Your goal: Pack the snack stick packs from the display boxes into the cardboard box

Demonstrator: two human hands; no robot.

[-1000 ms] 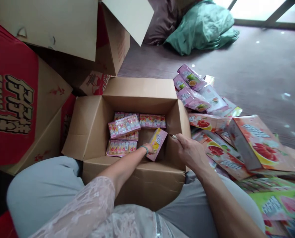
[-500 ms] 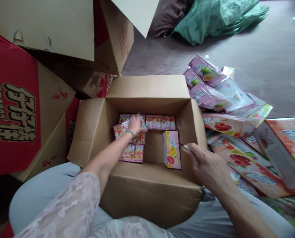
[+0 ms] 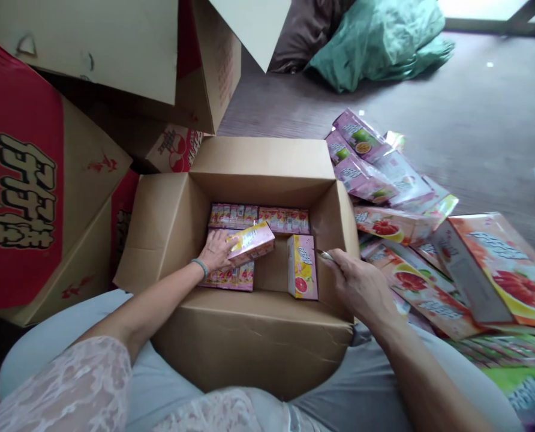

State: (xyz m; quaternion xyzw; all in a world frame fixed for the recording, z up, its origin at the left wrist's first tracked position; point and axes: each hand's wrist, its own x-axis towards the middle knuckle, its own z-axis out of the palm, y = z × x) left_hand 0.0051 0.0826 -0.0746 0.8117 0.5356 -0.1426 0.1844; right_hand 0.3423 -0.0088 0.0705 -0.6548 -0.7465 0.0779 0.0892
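An open cardboard carton (image 3: 254, 354) stands between my legs. Inside it, my left hand (image 3: 218, 249) grips the left end of a small pink and yellow drink box (image 3: 256, 240), tilted above other boxes. Rows of pink sachets (image 3: 283, 219) show in open-topped boxes along the carton's back and left. A pink box with a grapefruit picture (image 3: 304, 267) stands at the right inside. Close beside that box, my right hand (image 3: 357, 285) is closed around a small slim knife (image 3: 325, 255), its tip pointing left; the handle is mostly hidden in the fingers.
To the right, several empty-looking drink boxes (image 3: 433, 288) lie heaped on the floor, with green packs (image 3: 519, 384) nearer me. Large red and brown cartons (image 3: 29, 174) crowd the left side. A green bag (image 3: 379, 48) and a dark bag (image 3: 301, 36) lie at the back.
My left hand has come nearer and to the left, and the box it grips has turned to show its yellow printed face. My right hand still holds the knife; the view has shifted slightly.
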